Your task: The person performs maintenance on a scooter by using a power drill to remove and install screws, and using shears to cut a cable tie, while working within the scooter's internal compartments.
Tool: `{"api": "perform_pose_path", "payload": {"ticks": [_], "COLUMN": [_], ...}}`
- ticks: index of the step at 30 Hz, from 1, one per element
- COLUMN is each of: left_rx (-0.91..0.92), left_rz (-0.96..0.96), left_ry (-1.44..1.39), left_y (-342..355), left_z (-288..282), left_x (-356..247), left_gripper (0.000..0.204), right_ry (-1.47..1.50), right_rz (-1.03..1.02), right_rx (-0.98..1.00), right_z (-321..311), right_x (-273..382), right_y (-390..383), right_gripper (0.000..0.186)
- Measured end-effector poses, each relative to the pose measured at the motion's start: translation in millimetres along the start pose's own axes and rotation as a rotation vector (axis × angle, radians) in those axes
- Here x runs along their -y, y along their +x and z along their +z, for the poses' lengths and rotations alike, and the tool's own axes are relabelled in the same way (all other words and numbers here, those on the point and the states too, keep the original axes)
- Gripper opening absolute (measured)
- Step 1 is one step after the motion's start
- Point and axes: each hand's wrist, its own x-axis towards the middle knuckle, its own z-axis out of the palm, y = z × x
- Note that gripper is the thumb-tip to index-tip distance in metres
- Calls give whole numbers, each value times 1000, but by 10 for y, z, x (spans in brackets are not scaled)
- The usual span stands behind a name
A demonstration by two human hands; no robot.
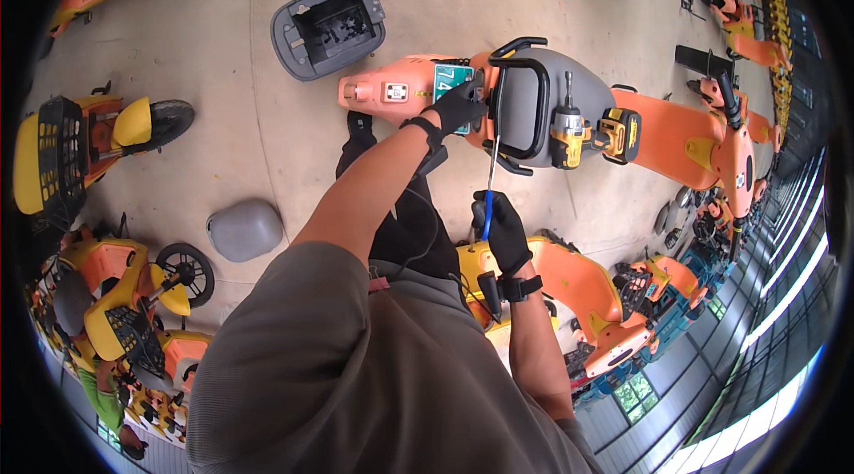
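An orange scooter [663, 132] stands in front of me with its rear to the left. My left hand [458, 107], in a black glove, reaches to its tail beside the green number plate [447, 78]. The fingers are closed together there; what they hold, if anything, is hidden. In my right hand [508, 236], also gloved, a screwdriver [488, 212] is gripped by its blue handle. Its long shaft points away from me to the black rear rack [535, 109]. A yellow-and-black cordless impact driver [569, 136] lies across the grey seat [543, 74].
A grey plastic storage bin [286, 40] with small dark pieces in it sits on the floor, far left. Nearer lies a grey seat pad [245, 230]. Parked scooters [111, 149] stand at the left, and more [569, 274] at the right. A person in a green sleeve [108, 398] is at lower left.
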Motion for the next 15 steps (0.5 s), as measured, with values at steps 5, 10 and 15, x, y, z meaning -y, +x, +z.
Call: {"api": "perform_pose_path", "payload": {"ticks": [5, 10, 15], "left_rx": [90, 112, 162], "left_rz": [-112, -19, -139], "left_ry": [-5, 439, 273], "left_y": [169, 213, 254], "left_z": [-58, -124, -159], "left_x": [80, -201, -181], "left_gripper": [26, 16, 33], "right_ry": [-1, 70, 93], "right_rz": [-11, 29, -6], "right_rx": [35, 0, 11], "right_z": [-9, -5, -48], "right_x": [32, 93, 280], "right_y": [151, 345, 482], "right_gripper": [15, 19, 22]}}
